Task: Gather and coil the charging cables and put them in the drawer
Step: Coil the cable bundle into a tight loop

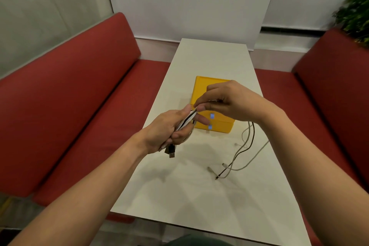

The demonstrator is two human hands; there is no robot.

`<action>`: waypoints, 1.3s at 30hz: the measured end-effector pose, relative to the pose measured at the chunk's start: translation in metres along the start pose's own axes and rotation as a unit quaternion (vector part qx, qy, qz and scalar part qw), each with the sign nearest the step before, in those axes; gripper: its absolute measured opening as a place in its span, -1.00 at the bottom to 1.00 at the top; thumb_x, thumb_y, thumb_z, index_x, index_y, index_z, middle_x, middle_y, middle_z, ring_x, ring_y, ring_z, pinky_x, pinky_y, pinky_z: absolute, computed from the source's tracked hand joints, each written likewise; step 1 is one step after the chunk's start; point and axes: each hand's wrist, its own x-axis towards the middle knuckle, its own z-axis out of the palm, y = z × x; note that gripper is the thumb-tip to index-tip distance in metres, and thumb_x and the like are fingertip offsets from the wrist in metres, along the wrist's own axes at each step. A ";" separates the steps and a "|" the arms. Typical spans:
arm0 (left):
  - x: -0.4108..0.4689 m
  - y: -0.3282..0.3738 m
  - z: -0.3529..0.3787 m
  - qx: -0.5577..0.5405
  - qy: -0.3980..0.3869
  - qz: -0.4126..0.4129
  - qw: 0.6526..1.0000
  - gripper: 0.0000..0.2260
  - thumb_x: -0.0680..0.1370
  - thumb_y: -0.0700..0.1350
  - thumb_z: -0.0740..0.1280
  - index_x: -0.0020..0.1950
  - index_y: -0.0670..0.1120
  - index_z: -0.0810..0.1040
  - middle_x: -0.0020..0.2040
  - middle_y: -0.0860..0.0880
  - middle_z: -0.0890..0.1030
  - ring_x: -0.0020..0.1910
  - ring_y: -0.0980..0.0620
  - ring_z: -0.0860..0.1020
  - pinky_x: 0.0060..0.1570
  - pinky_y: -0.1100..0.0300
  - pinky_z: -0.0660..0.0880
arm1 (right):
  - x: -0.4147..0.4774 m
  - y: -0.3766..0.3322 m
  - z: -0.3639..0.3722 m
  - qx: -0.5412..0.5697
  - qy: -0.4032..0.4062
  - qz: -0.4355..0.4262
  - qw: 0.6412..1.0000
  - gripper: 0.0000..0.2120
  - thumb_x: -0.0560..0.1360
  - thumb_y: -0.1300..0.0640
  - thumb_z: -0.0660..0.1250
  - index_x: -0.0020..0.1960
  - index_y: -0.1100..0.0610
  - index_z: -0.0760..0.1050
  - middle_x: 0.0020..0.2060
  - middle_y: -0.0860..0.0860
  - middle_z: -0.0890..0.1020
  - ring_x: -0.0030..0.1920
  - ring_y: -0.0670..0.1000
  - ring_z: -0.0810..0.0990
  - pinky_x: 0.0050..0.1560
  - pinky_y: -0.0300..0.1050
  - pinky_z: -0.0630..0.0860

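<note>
White cables (188, 119) (bunched) — in left hand (166, 130)

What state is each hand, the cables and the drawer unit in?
Left hand: grips the white and black charging cables by their plug ends.
Right hand: pinches the same cables.
Cables: uncoiled, far ends lying on the white table.
Yellow plastic drawer box: both drawers shut.

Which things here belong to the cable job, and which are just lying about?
Job:
cables, bundle gripped by left hand, pinched by right hand, loose ends trailing on the table
yellow drawer box

Just there:
red benches
plant
</note>
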 end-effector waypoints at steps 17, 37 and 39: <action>0.002 0.002 -0.012 -0.064 0.011 -0.002 0.998 -0.59 0.71 0.10 0.08 -0.27 -0.03 0.41 -0.49 0.07 0.17 -0.54 0.09 0.10 -0.38 0.09 -0.02 | -0.022 -0.032 0.061 0.334 0.107 0.116 0.929 -0.77 0.69 0.20 0.23 0.28 0.03 0.57 -0.04 -0.36 0.69 -0.06 -0.32 0.62 -0.09 -0.48 0.45; 0.015 0.012 0.002 -0.141 0.018 0.077 0.987 -0.57 0.68 0.14 0.13 -0.31 -0.01 0.47 -0.56 0.13 0.23 -0.59 0.12 0.08 -0.51 0.20 0.07 | -0.013 -0.033 0.063 0.547 0.125 0.143 0.815 -0.70 0.69 0.08 0.21 0.39 0.07 0.49 -0.19 0.05 0.47 -0.30 0.08 0.20 -0.39 -0.11 0.10; 0.014 0.012 0.005 -0.155 0.017 0.079 0.985 -0.57 0.67 0.16 0.13 -0.32 0.00 0.48 -0.57 0.13 0.23 -0.58 0.07 0.05 -0.51 0.23 0.13 | -0.012 -0.035 0.063 0.604 0.110 0.130 0.779 -0.70 0.67 0.06 0.23 0.38 0.08 0.47 -0.16 0.14 0.41 -0.30 -0.05 0.34 -0.45 -0.26 0.15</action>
